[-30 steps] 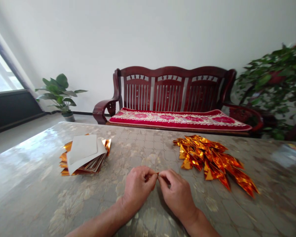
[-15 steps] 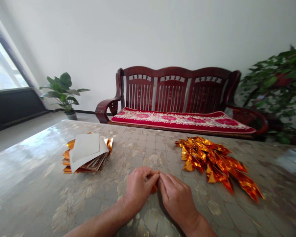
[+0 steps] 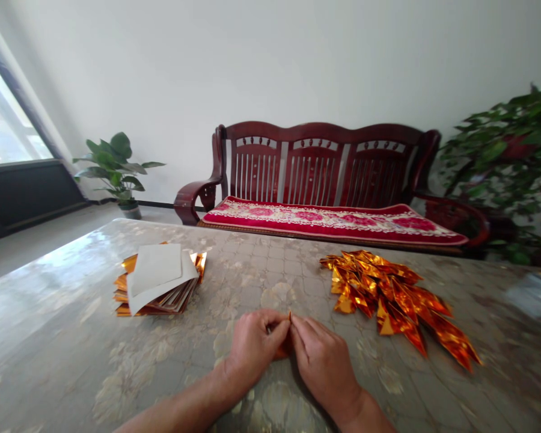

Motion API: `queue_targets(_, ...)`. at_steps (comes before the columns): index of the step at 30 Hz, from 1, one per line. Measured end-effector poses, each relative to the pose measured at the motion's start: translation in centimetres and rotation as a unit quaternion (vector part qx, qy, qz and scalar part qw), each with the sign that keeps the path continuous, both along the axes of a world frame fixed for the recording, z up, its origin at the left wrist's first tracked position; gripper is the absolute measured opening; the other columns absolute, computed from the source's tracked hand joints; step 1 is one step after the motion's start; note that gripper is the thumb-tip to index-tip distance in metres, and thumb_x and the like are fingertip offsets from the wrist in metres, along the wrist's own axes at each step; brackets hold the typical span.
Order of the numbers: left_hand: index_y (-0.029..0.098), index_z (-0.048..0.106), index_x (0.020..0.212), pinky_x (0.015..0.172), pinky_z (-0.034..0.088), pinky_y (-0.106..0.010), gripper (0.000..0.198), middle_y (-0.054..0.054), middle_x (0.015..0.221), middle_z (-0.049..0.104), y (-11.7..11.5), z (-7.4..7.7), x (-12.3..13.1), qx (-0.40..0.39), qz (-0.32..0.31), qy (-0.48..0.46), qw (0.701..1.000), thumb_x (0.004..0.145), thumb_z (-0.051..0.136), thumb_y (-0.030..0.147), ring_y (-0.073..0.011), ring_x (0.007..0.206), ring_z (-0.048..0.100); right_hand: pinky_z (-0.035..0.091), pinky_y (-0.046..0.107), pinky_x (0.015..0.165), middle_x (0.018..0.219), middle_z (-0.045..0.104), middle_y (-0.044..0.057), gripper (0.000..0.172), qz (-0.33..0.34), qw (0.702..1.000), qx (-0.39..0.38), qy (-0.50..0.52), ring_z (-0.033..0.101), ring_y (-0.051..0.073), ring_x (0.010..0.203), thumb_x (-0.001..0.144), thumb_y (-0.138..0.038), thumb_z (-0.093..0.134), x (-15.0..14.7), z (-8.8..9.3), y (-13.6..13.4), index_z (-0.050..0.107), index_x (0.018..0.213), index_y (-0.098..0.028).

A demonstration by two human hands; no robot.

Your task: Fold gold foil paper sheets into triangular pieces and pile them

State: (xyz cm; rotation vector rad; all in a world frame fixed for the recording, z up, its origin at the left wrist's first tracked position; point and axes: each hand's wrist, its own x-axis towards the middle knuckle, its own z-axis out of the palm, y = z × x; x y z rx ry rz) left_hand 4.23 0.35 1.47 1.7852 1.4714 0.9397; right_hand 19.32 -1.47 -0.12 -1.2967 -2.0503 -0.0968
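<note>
Here, the person's left hand (image 3: 255, 338) and right hand (image 3: 327, 362) angle inward, fingertips close together, both pinching an orange foil piece (image 3: 285, 349) between them.

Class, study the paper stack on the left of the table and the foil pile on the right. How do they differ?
Colour: the stack shows pale sheets on top with orange at its edges; the pile is shiny orange throughout.
Shape: the stack is made of layered sheets; the pile, of pointed, folded pieces.
Spread: the stack is compact; the pile sprawls wider.
Shared: both rest on the table and show shiny orange.
</note>
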Motion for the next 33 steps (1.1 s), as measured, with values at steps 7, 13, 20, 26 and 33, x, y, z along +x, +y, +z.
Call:
queue_targets(7,0.020,0.078,0.075,0.061,0.042,-0.021,0.026,0.002,0.070,0.075,0.4,-0.1,-0.3,0.000,-0.007,-0.017,1.000,0.083,0.055,0.029,-0.0157,0.068,0.067,0.050,0.027,0.073,0.088,0.075,0.004,0.027,0.000,0.984,-0.110,0.141,0.071,0.019,0.081,0.097,-0.027,0.045,0.4,0.0,0.5,0.071,0.093,-0.022)
queue_targets(13,0.021,0.076,0.074,0.061,0.043,-0.021,0.026,0.002,0.069,0.073,0.4,-0.3,-0.3,-0.006,-0.013,-0.019,1.000,0.083,0.053,0.028,-0.0151,0.066,0.066,0.052,0.030,0.082,0.098,0.076,0.006,0.026,-0.019,0.957,-0.149,0.247,0.070,0.022,0.090,0.090,-0.031,0.052,0.7,-0.2,1.0,0.072,0.102,-0.020)
queue_targets(20,0.019,0.074,0.078,0.065,0.044,-0.022,0.023,0.001,0.074,0.073,0.4,-0.4,-0.4,-0.017,-0.042,-0.035,0.998,0.084,0.054,0.028,-0.0162,0.071,0.065,0.051,0.026,0.064,0.076,0.073,0.004,0.022,-0.019,0.911,-0.207,0.355,0.066,0.019,0.067,0.083,-0.035,0.059,0.7,0.1,1.3,0.072,0.085,-0.018)
queue_targets(26,0.016,0.070,0.076,0.062,0.042,-0.022,0.022,0.000,0.069,0.068,0.5,-0.7,-0.5,-0.045,-0.063,-0.100,0.992,0.083,0.056,0.031,-0.0149,0.067,0.060,0.049,0.024,0.061,0.070,0.070,0.003,0.018,0.002,0.907,-0.213,0.363,0.063,0.017,0.063,0.079,-0.033,0.061,1.0,0.5,1.3,0.070,0.078,-0.018)
queue_targets(33,0.014,0.066,0.075,0.053,0.040,-0.021,0.028,0.001,0.059,0.059,0.8,-1.2,-0.5,-0.138,-0.089,-0.218,0.962,0.079,0.060,0.041,-0.0118,0.055,0.053,0.047,0.022,0.057,0.067,0.067,0.001,0.015,0.011,0.918,-0.199,0.342,0.060,0.015,0.059,0.080,-0.032,0.060,0.9,1.2,1.1,0.065,0.075,-0.018)
